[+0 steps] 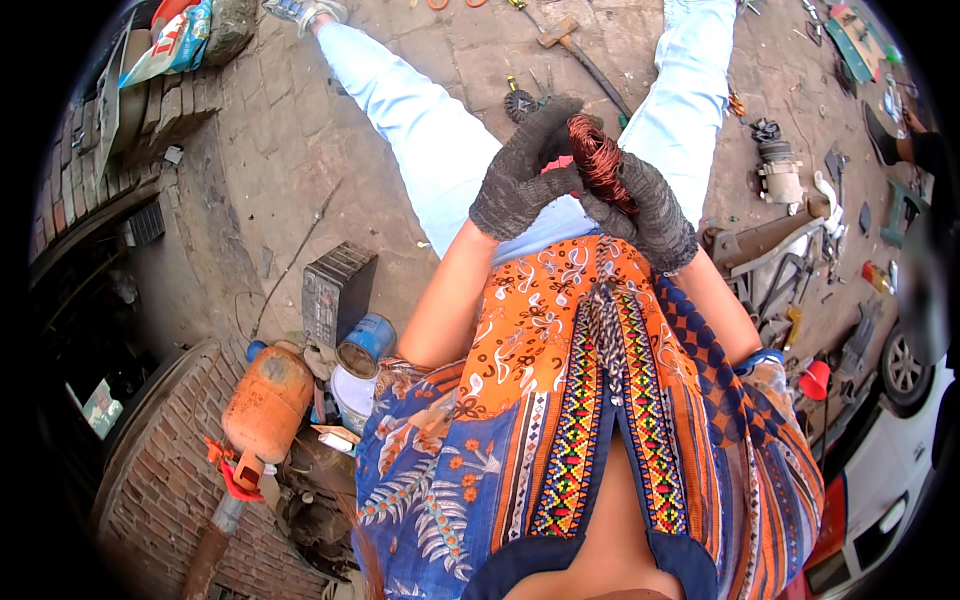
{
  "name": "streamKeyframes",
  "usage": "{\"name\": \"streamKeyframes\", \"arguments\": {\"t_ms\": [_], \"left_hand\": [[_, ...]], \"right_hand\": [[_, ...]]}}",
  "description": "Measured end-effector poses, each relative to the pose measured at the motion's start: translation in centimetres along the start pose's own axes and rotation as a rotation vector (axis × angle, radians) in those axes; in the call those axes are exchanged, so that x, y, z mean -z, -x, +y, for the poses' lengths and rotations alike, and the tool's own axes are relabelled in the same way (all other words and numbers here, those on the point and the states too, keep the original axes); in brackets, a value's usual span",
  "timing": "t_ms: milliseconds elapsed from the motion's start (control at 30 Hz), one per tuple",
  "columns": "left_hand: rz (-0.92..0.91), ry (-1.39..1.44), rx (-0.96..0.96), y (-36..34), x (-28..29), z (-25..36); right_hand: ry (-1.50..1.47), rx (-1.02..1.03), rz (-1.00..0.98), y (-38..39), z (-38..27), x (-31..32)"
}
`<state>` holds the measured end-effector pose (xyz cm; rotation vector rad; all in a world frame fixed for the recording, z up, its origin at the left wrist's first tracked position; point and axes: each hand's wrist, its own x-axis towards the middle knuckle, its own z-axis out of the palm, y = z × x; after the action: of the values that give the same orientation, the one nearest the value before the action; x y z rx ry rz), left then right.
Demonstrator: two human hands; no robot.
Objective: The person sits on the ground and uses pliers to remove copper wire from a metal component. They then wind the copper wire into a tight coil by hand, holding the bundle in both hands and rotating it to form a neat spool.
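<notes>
I hold a coil of reddish copper wire (597, 160) above my lap, between my spread legs in pale blue trousers. My left hand (520, 175), in a dark grey glove, is closed at the coil's upper left side, its fingertips partly hidden. My right hand (650, 215), gloved the same way, is closed around the lower right part of the coil. A small pink-red item (558, 162) shows between the gloves, too covered to make out.
A hammer (570, 50) and small tools lie ahead. A dark battery (335, 290), cans (365, 345) and an orange gas cylinder (265, 400) stand left. Metal parts (778, 175) are scattered right, near a white car (890, 470) and another person's foot (882, 140).
</notes>
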<state>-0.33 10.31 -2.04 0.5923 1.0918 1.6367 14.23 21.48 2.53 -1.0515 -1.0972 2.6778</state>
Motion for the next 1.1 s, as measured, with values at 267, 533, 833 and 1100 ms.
{"name": "streamKeyframes", "arguments": {"t_ms": [267,533,833,1100], "left_hand": [[-0.173,0.074,0.073,0.3,0.8,0.2],[-0.019,-0.079,0.039,1.1,0.3,0.6],[0.022,0.03,0.021,1.3,0.3,0.0],[0.114,-0.07,-0.02,1.5,1.1,-0.2]], "right_hand": [[0.037,-0.155,-0.183,-0.1,-0.2,0.5],[0.135,-0.145,-0.117,-0.4,-0.6,-0.1],[-0.158,-0.114,-0.126,-0.1,0.6,0.6],[0.607,0.455,0.136,-0.3,-1.3,2.0]]}}
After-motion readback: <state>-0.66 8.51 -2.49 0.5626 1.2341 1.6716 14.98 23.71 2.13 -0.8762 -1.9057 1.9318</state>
